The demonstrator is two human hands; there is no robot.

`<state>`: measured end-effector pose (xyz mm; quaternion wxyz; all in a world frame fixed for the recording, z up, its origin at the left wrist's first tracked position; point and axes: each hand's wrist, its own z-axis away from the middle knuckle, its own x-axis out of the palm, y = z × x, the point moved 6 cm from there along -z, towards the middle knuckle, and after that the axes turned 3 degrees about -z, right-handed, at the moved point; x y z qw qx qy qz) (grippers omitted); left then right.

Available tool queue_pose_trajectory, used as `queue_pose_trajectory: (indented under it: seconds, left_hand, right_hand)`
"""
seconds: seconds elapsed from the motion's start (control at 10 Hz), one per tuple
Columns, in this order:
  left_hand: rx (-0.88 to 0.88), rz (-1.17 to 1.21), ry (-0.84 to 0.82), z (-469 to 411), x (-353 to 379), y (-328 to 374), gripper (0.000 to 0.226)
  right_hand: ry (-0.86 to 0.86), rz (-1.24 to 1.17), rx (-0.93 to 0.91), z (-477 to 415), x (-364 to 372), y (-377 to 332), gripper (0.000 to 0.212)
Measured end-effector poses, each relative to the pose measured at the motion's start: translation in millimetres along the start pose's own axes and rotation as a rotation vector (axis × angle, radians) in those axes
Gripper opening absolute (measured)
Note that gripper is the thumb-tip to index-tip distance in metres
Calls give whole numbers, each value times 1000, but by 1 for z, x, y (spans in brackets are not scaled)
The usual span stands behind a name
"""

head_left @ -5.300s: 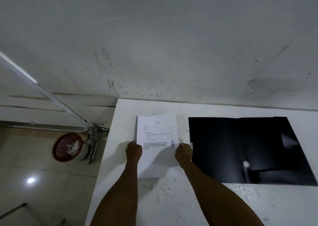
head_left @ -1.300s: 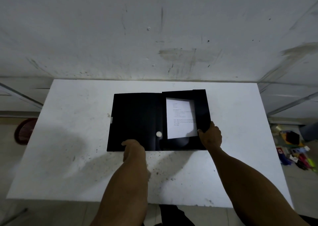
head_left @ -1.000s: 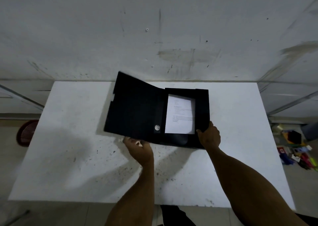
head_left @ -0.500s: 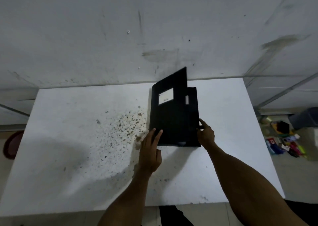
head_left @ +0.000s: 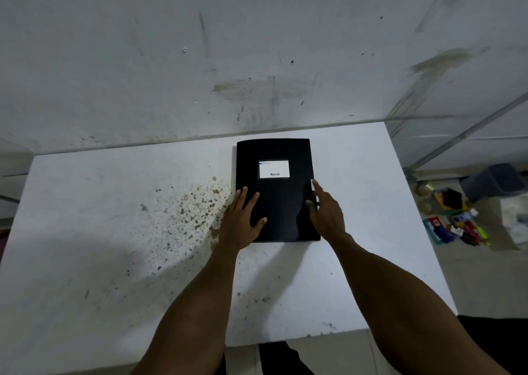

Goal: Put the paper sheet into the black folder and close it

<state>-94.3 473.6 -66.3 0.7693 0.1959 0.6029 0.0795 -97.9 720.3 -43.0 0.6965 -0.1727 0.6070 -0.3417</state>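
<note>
The black folder (head_left: 281, 200) lies closed and flat on the white table (head_left: 114, 231), with a white label on its front cover. The paper sheet is hidden inside it. My left hand (head_left: 243, 220) rests palm down on the folder's lower left corner, fingers spread. My right hand (head_left: 325, 211) lies along the folder's right edge, its index finger stretched out toward a small white tab there. Neither hand grips anything.
Dark specks stain the table left of the folder. A grey wall runs right behind the table. On the floor at the right lie several colourful small items (head_left: 454, 220) and a dark bin (head_left: 491, 180).
The front cover swung over from the left and came down flat, hiding the sheet. My left hand followed it onto the cover; my right hand stayed at the right edge.
</note>
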Motion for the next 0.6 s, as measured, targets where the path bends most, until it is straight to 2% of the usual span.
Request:
queue_pose_trajectory:
  seconds: [0.1,0.2,0.4,0.5,0.6]
  left_hand:
    - [3,-22,-42,-6,3,1,77]
    - [1,-40,-66,-9,6,2,80]
    - [-40,-98,-131,-8,7,2,78]
    - [-67,-87,-159,-12,-9,9,74]
    - [13,-120,5,-24,-56,26,65]
  right_hand:
    - [-55,142,-11,-4,5,-5,59]
    - [-125,398,-17,-3,12,-6,59]
    - [-243,596,-52,-5,18,-7,66]
    - [-229,583,-54,-9,10,-18,62]
    - [-71,447,-104,-22,-24,-58,60]
